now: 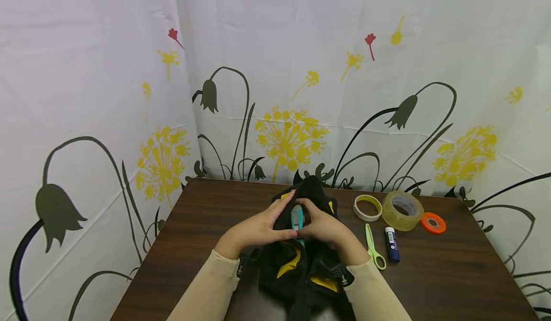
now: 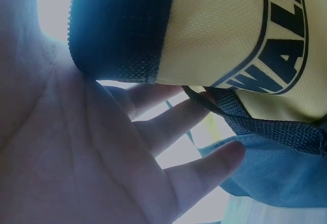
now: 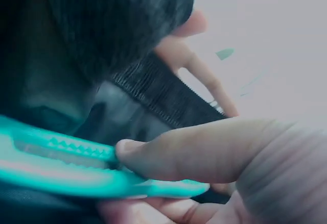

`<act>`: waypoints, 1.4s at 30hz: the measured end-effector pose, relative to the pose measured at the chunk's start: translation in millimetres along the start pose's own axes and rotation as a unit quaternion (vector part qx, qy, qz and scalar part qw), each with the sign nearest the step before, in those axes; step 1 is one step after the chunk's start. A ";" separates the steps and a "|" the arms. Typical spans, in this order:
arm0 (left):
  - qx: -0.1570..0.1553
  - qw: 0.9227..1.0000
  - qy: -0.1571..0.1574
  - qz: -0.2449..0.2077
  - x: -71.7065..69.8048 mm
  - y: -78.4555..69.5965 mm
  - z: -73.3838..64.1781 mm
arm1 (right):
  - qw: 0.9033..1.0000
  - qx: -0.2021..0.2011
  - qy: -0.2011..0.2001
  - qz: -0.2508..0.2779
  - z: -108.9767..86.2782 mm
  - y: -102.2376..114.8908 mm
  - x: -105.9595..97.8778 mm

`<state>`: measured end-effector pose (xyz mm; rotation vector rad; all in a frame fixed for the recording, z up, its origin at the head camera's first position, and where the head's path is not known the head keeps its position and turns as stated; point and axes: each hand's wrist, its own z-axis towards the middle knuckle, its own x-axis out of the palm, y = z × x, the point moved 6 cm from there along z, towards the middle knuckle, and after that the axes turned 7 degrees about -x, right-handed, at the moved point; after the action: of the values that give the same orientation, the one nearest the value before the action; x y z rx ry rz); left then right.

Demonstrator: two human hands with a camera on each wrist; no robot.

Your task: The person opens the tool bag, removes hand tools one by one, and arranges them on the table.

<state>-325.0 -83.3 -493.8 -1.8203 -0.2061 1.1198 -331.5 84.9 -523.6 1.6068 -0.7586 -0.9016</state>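
A black and yellow fabric tool bag [image 1: 275,278] lies on the table between both hands. Inside its opening is a teal utility knife [image 1: 296,217], which my right hand [image 1: 327,230] pinches between thumb and fingers; the right wrist view shows the thumb on the knife's ribbed slider side. My left hand [image 1: 256,230] is at the bag's left side, fingers and thumb spread in a wide curve, thumb tip close to the knife. In the left wrist view its fingers look loosely extended against the bag's yellow panel [image 2: 214,35] with black lettering. The bag's inside is mostly hidden.
To the right lie a thin roll of tape [image 1: 359,214], a wide clear tape roll [image 1: 391,218], an orange ring-shaped roll [image 1: 426,223], light green scissors [image 1: 370,242] and a glue stick [image 1: 392,247]. A patterned curtain [image 1: 275,48] hangs behind the brown table [image 1: 185,244].
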 end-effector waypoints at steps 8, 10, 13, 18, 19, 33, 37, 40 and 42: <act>0.004 1.000 0.003 -0.005 0.9 0.6 1.2 | 0.999 -0.048 -0.025 0.007 -18.8 17.9 -6.1; 0.002 1.000 0.004 -0.005 1.6 1.0 0.7 | 0.998 -0.051 -0.039 0.004 -24.6 21.4 -7.6; 0.002 1.000 0.004 -0.006 2.7 1.2 0.2 | 0.996 -0.061 -0.064 0.008 -33.9 28.0 -11.7; 0.009 1.000 0.003 -0.011 3.3 0.6 0.7 | 0.991 -0.084 -0.101 0.027 -48.0 34.0 -20.2; 0.011 1.000 0.003 -0.011 3.2 0.3 0.8 | 0.990 -0.085 -0.104 0.032 -50.9 33.9 -21.3; 0.023 1.000 0.000 0.013 4.2 -1.5 4.2 | 0.970 -0.127 -0.202 0.036 -109.6 10.2 -55.1; 0.018 1.000 0.004 0.012 5.4 -0.7 3.6 | 0.960 -0.104 -0.259 0.013 -134.6 -9.1 -74.7; 0.012 1.000 0.002 0.012 4.2 -0.1 2.1 | 0.949 -0.092 -0.301 0.001 -153.1 -22.6 -92.6; 0.011 1.000 0.000 0.012 2.7 0.5 1.0 | 0.939 -0.090 -0.331 -0.007 -164.3 -32.0 -106.2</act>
<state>-324.4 -81.4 -495.9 -1.8078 -0.1723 1.1341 -243.2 262.3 -517.3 1.1390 -1.0863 -1.5078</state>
